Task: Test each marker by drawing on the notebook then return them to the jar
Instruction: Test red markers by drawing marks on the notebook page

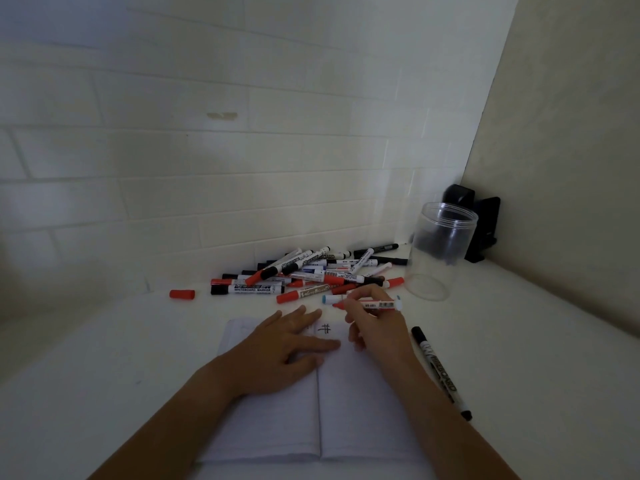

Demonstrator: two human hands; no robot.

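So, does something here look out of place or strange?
Yes. A loose red cap lies alone on the table, left of the marker pile and apart from it. The right hand grips an uncapped red marker, so the cap may belong to it. The jar stands upright with no markers inside.

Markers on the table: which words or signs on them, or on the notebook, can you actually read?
"WHITEBOARD MARKER": black-capped marker at the pile's front.
"WHITEBOARD": red-capped marker beside it.
"WHITEBOARD": black marker right of the notebook.
"#": drawn on the notebook.
The label on the marker in the right hand is too small to read.
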